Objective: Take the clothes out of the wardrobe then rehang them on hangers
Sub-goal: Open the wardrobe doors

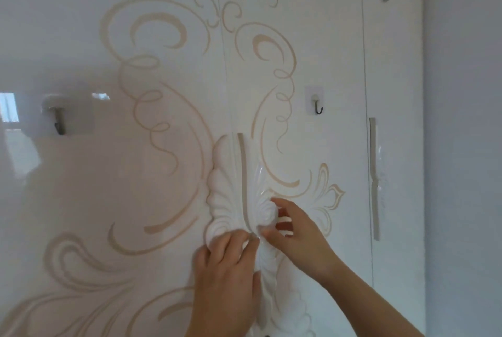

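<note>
Barely begun. Wardrobe (163, 78) doors closed, centre seam tight; clothes presumably behind them, none in view, no hangers in view. Left door: stick-on hook (58, 119), blurred in glare. Left hand (225, 279) curls fingers over left carved handle (221, 201); right hand (298, 239) grips right carved handle (264, 209) between thumb and fingers. Further right: second hook (317, 107), bare; third door, strip handle (375, 181), closed. Left to do: open, unload, rehang. Handle bottoms cut off by frame edge; interior hidden.

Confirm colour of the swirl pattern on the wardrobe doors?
Beige swirls on glossy white wardrobe doors; head view shows it best.
</note>
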Available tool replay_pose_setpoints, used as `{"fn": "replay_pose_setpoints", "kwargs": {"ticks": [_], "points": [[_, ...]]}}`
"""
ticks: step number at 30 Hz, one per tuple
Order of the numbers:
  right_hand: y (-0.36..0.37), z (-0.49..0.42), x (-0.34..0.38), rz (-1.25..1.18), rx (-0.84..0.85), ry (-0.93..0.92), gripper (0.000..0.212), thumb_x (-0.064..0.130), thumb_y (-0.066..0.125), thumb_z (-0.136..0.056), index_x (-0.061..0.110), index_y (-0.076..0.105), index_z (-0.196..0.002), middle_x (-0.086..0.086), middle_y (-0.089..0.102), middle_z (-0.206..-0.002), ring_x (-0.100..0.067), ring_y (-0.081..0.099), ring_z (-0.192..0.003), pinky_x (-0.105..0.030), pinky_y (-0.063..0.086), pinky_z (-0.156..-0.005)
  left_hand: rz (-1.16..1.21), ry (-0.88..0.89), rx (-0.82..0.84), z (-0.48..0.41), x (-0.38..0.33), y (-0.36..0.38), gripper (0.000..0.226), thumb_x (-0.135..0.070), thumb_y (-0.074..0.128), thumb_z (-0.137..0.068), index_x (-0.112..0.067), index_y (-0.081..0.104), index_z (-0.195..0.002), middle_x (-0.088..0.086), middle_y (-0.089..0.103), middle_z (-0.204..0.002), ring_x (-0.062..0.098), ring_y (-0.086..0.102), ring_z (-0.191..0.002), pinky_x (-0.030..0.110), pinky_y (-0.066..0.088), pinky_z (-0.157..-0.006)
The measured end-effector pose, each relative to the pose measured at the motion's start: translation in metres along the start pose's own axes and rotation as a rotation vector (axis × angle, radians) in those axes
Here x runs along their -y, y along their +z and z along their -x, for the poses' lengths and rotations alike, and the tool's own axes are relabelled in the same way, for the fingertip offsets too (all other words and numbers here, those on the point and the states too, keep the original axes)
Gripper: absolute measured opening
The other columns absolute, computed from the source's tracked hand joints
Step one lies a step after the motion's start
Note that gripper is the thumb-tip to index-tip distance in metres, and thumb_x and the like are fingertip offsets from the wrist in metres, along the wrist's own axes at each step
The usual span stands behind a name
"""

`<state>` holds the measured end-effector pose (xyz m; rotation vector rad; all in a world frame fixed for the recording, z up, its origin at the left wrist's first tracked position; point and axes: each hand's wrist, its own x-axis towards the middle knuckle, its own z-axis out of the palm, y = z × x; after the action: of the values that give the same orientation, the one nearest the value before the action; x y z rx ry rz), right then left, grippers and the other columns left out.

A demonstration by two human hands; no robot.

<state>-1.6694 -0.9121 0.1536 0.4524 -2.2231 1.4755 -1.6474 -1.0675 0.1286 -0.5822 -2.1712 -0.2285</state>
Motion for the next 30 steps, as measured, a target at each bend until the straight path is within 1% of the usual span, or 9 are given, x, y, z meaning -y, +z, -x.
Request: {"fn": "replay_pose_setpoints", "kwargs": {"ticks": [4, 9, 14, 16, 18, 21, 24, 27, 30], "points": [[-0.001, 0.002, 0.011, -0.074, 0.044, 0.066, 0.04, 0.017, 0.063, -0.083, 0.039, 0.046, -0.112, 0.016, 0.058, -0.101, 0.002, 0.057, -0.095, -0.014, 0.045, -0.077, 0.022, 0.011, -0.01, 0.001, 0.001, 0.0, 0.051, -0.04, 0.044, -0.064, -0.019, 0.069, -0.104, -0.007, 0.064, -0.106, 0.016, 0.047, -0.101, 0.035, 0.029, -0.078], [0.003, 0.002, 0.018, -0.112, -0.004, 0.17, 0.045, 0.03, 0.046, -0.067, 0.036, 0.051, -0.112, 0.008, 0.062, -0.108, -0.01, 0.057, -0.104, -0.026, 0.045, -0.086, 0.101, 0.032, -0.086, 0.005, 0.004, 0.001, 0.049, -0.041, 0.044, -0.069, -0.019, 0.066, -0.107, -0.004, 0.066, -0.107, 0.015, 0.046, -0.102, 0.036, 0.029, -0.08], [-0.003, 0.007, 0.031, -0.146, -0.013, 0.185, 0.025, 0.015, 0.042, -0.088, 0.028, 0.055, -0.106, 0.016, 0.058, -0.1, 0.001, 0.053, -0.097, -0.017, 0.038, -0.075, 0.175, 0.001, -0.133, 0.007, 0.003, -0.004, 0.046, -0.043, 0.043, -0.07, -0.024, 0.051, -0.112, -0.005, 0.066, -0.105, 0.013, 0.045, -0.101, 0.034, 0.028, -0.082], [-0.007, 0.013, 0.035, -0.157, -0.014, 0.196, 0.022, 0.02, 0.043, -0.085, 0.028, 0.055, -0.102, 0.016, 0.058, -0.097, 0.003, 0.053, -0.092, -0.016, 0.038, -0.071, 0.185, -0.03, -0.116, 0.008, 0.002, -0.005, 0.046, -0.044, 0.043, -0.07, -0.024, 0.052, -0.111, -0.004, 0.066, -0.106, 0.012, 0.046, -0.103, 0.034, 0.031, -0.087], [-0.014, 0.023, 0.035, -0.172, 0.012, 0.202, 0.028, 0.03, 0.043, -0.08, 0.034, 0.054, -0.105, 0.018, 0.058, -0.104, 0.003, 0.053, -0.098, -0.018, 0.04, -0.073, 0.199, -0.075, -0.092, 0.009, 0.0, -0.008, 0.047, -0.043, 0.043, -0.073, -0.019, 0.059, -0.11, -0.001, 0.067, -0.108, 0.017, 0.054, -0.106, 0.04, 0.043, -0.091], [-0.033, 0.036, 0.033, -0.159, 0.057, 0.232, 0.031, 0.019, 0.039, -0.091, 0.043, 0.05, -0.108, 0.019, 0.055, -0.113, -0.001, 0.05, -0.108, -0.024, 0.041, -0.082, 0.214, -0.17, -0.014, 0.009, -0.012, -0.016, 0.055, -0.046, 0.04, -0.079, -0.013, 0.062, -0.116, 0.005, 0.064, -0.117, 0.029, 0.061, -0.109, 0.051, 0.044, -0.089], [-0.053, 0.049, 0.035, -0.135, 0.091, 0.245, 0.035, 0.019, 0.04, -0.09, 0.048, 0.054, -0.106, 0.013, 0.059, -0.115, -0.004, 0.053, -0.108, -0.024, 0.042, -0.081, 0.291, -0.271, 0.011, 0.005, -0.036, -0.027, 0.077, -0.061, 0.023, -0.078, -0.018, 0.041, -0.139, 0.002, 0.044, -0.142, 0.024, 0.037, -0.134, 0.046, 0.017, -0.11], [-0.073, 0.062, 0.035, -0.155, 0.099, 0.262, 0.037, 0.02, 0.038, -0.094, 0.049, 0.062, -0.095, 0.014, 0.064, -0.106, -0.003, 0.058, -0.103, -0.026, 0.043, -0.083, 0.373, -0.263, 0.037, -0.005, -0.065, -0.031, 0.084, -0.069, 0.013, -0.078, -0.026, 0.001, -0.149, -0.011, 0.013, -0.155, 0.007, 0.005, -0.143, 0.032, -0.011, -0.112], [-0.096, 0.074, 0.036, -0.233, 0.104, 0.284, 0.027, 0.035, 0.041, -0.095, 0.041, 0.066, -0.104, 0.006, 0.067, -0.109, -0.007, 0.06, -0.105, -0.033, 0.043, -0.092, 0.67, -0.231, 0.074, -0.008, -0.096, -0.036, 0.075, -0.053, 0.044, -0.089, -0.039, -0.002, -0.146, -0.025, 0.022, -0.148, -0.012, 0.022, -0.13, 0.018, 0.015, -0.112]]}}
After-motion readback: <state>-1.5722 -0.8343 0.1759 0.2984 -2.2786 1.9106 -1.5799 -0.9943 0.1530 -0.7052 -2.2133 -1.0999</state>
